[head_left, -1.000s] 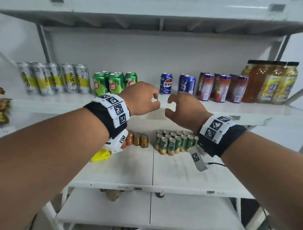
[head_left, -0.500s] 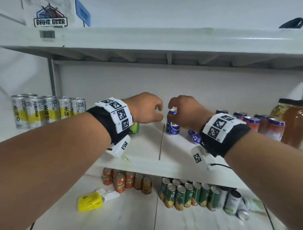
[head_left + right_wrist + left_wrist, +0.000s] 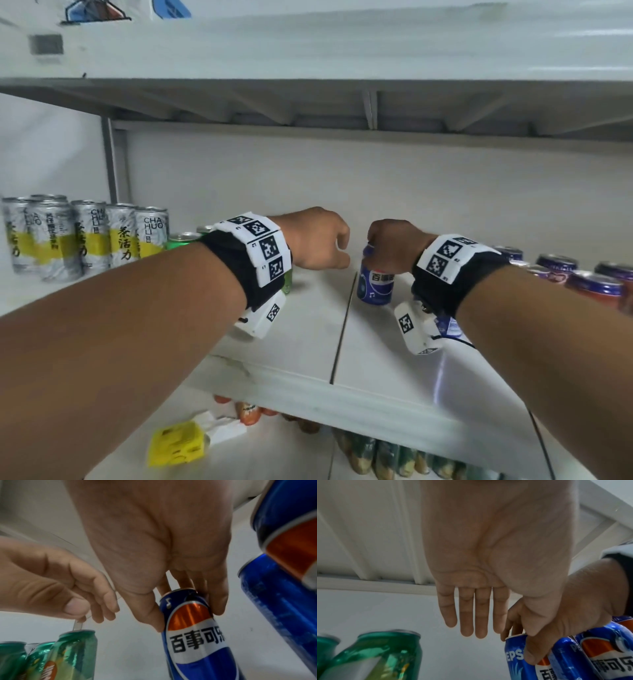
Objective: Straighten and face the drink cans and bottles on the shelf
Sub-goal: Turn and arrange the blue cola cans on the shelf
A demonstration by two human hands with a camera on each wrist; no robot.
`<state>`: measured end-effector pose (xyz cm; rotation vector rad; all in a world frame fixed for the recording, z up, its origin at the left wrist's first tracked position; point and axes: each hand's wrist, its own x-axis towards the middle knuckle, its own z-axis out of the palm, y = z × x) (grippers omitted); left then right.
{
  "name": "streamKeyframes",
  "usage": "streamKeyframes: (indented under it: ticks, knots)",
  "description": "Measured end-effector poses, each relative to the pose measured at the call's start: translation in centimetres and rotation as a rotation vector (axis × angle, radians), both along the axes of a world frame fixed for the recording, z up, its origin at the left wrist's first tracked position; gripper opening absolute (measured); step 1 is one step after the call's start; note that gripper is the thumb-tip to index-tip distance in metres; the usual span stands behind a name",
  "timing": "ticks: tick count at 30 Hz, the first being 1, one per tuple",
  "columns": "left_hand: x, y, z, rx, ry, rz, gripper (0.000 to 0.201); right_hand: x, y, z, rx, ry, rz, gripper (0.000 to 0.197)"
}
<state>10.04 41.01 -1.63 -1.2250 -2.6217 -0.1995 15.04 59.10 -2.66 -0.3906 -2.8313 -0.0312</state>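
Nearest, on the lower shelf (image 3: 291, 455), a yellow tool (image 3: 176, 445) lies beside orange cans (image 3: 248, 413) and a row of green-and-gold cans (image 3: 394, 457).

Above it, both forearms reach over the front edge of the middle shelf (image 3: 308, 342). The right hand (image 3: 394, 246) comes down on the top of a blue cola can (image 3: 375, 284) that stands upright just right of the seam in the shelf boards. In the right wrist view the thumb (image 3: 150, 615) presses one side of the can's upper rim and the fingers (image 3: 217, 601) curl over the other side, so the hand grips the blue cola can (image 3: 197, 635) from above, its label with the white band facing the camera.

The left hand (image 3: 315, 240) hangs in the air just left of the right one, apart from it and holding nothing. In the left wrist view its fingers (image 3: 471, 615) are straight and close together, pointing down toward the shelf between the green cans (image 3: 376, 655) and the cola can (image 3: 517, 658).

More blue cans (image 3: 283, 601) stand close on the right of the gripped one. Further right in the head view runs a row of red-and-blue cans (image 3: 596, 284). To the left, behind the left wrist, the green cans (image 3: 183, 238) show only their tops, and beyond them at the far left stands a group of tall silver-and-yellow cans (image 3: 85, 236) near the shelf post (image 3: 109, 157).
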Motion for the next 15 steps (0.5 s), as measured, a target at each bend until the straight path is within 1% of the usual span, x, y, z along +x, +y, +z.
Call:
streamKeyframes:
  ticks: [5, 8, 10, 11, 13, 15]
  knots:
    - [-0.1, -1.0, -0.5, 0.023, -0.043, -0.033, 0.042, 1.9, -1.4, 0.2, -0.089, 0.081, 0.036, 0.044]
    - [0.3, -1.9, -1.0, 0.019, -0.063, -0.073, 0.050, 3.7, -3.2, 0.5, -0.135, 0.158, 0.055, 0.041]
    - [0.7, -2.5, -1.3, 0.001, -0.105, -0.104, 0.057, 4.8, -4.4, 0.6, -0.166, 0.223, 0.083, 0.040]
    - [1.0, -2.9, -1.5, -0.006, -0.134, -0.123, 0.054, 5.5, -5.2, 0.5, -0.184, 0.246, 0.094, 0.039]
    - [1.6, -3.6, -2.2, 0.006, -0.187, -0.165, 0.041, 6.7, -6.7, 0.3, -0.237, 0.272, 0.106, 0.036]
    - [2.1, -4.4, -2.9, 0.040, -0.215, -0.203, 0.039, 7.7, -8.0, -0.3, -0.282, 0.287, 0.115, 0.035]
